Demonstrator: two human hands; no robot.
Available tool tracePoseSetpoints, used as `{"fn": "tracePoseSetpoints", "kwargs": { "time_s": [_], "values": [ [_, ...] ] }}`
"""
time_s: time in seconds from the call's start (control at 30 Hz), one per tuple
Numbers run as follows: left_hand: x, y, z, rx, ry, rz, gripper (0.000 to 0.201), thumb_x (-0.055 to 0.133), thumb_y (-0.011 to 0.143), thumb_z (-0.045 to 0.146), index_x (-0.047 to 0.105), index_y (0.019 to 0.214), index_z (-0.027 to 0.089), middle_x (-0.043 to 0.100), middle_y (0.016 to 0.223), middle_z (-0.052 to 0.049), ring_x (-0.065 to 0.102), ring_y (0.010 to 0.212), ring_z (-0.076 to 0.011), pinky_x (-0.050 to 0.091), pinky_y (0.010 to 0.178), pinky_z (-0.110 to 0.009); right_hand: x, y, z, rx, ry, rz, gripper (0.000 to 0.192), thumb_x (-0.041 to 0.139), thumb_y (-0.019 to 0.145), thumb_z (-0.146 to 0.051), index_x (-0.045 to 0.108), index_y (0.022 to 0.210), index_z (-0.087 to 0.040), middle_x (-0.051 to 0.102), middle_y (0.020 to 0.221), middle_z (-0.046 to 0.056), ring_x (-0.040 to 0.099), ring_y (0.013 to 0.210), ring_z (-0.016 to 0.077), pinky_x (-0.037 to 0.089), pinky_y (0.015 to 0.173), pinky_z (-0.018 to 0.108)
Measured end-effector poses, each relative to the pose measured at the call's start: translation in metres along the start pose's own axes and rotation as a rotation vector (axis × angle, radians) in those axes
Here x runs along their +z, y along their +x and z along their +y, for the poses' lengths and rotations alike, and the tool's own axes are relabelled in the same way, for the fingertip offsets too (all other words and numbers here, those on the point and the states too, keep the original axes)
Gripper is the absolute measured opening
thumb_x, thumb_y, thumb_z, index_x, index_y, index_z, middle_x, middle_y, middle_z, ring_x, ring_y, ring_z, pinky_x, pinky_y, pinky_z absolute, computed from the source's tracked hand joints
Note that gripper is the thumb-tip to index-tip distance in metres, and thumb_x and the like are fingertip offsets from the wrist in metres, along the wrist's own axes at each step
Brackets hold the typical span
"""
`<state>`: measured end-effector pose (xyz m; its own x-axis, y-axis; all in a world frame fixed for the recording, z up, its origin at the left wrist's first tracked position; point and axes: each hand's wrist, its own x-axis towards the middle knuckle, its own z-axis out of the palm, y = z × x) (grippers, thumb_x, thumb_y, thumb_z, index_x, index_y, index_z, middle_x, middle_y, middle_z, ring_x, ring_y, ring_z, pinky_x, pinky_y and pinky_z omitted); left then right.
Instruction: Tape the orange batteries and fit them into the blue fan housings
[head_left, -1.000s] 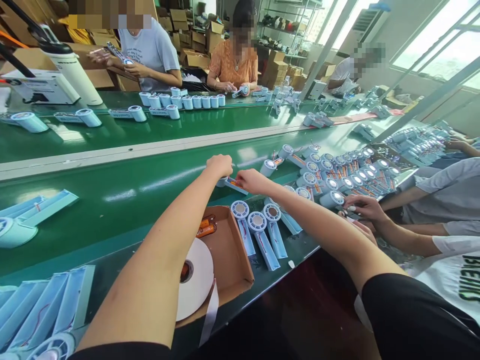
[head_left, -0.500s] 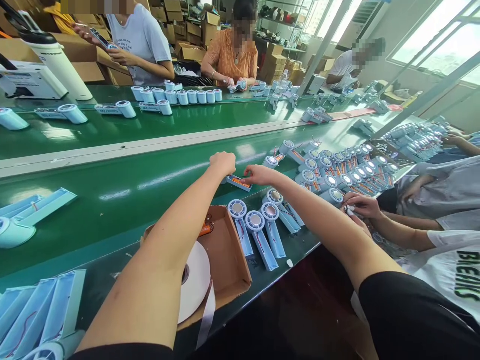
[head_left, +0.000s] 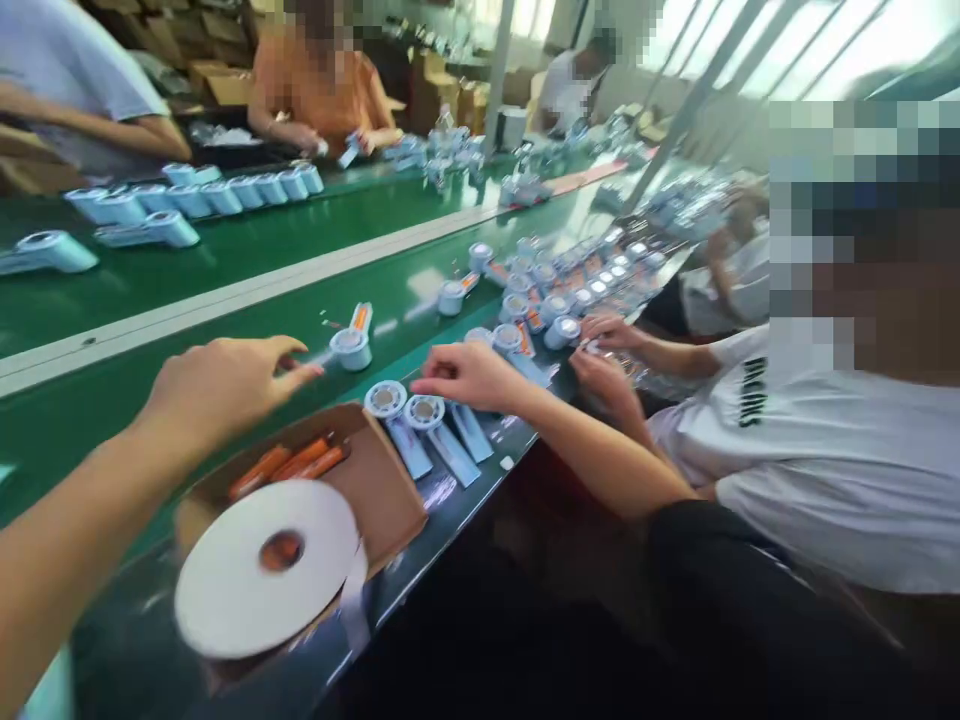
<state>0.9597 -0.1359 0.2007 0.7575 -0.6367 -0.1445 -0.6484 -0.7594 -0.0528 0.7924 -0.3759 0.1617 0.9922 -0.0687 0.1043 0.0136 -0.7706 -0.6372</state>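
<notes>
My left hand (head_left: 229, 385) hovers over the near edge of the green belt, thumb and index finger apart, holding nothing. Just beyond its fingertips a light-blue handheld fan housing (head_left: 350, 348) lies on the belt, an orange strip showing in its handle. My right hand (head_left: 472, 375) is over a row of fan housings, its fingers curled in; whatever they hold, if anything, is hidden. Beside it lie a fan housing (head_left: 386, 399) and another fan housing (head_left: 425, 411), round heads up and open handles toward me. Part of the row is covered by my right hand.
A cardboard box (head_left: 397, 490) at the table edge holds a white tape roll (head_left: 225, 570) and orange batteries (head_left: 300, 460). Many fan housings (head_left: 555, 305) crowd the belt to the right, by a co-worker's hands (head_left: 604, 360). More housings (head_left: 187, 200) line the far side.
The view has swung right. My hands have come apart: the left moved back from the orange-filled housing, which stays on the belt, and the right moved nearer the row of housings.
</notes>
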Motion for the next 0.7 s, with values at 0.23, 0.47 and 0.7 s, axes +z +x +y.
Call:
{"fn": "tracePoseSetpoints", "kwargs": {
  "time_s": [0.23, 0.47, 0.7],
  "values": [
    [0.058, -0.16, -0.034, 0.328, -0.044, -0.34, 0.056, 0.082, 0.077, 0.063, 0.079, 0.131, 0.047, 0.07, 0.156, 0.002, 0.056, 0.152, -0.037, 0.048, 0.126, -0.052, 0.042, -0.107, 0.012, -0.035, 0.426, -0.098, 0.03, 0.066, 0.102, -0.051, 0.078, 0.103, -0.024, 0.07, 0.075, 0.001, 0.058, 0.064, 0.0161, 0.045, 0.061, 0.028],
    [0.064, -0.215, -0.046, 0.309, -0.051, 0.077, 0.091, 0.07, 0.085, 0.055, 0.037, 0.17, 0.053, 0.071, 0.152, 0.009, 0.054, 0.155, -0.0405, 0.05, 0.129, -0.055, 0.081, -0.104, -0.048, 0.034, 0.579, -0.357, 0.037, 0.077, 0.098, -0.055, 0.078, 0.113, -0.021, 0.074, 0.074, 0.0, 0.065, 0.065, 0.0159, 0.048, 0.066, 0.026],
    [0.076, -0.285, -0.05, 0.139, -0.133, 0.509, 0.108, 0.075, 0.069, 0.057, 0.024, 0.163, 0.069, 0.076, 0.134, 0.023, 0.07, 0.134, -0.0471, 0.052, 0.126, -0.061, 0.132, -0.113, -0.094, -0.206, 0.821, -0.665, 0.058, 0.063, 0.104, -0.069, 0.07, 0.077, -0.018, 0.056, 0.059, -0.004, 0.047, 0.056, 0.0099, 0.037, 0.057, 0.024]
  ]
}}
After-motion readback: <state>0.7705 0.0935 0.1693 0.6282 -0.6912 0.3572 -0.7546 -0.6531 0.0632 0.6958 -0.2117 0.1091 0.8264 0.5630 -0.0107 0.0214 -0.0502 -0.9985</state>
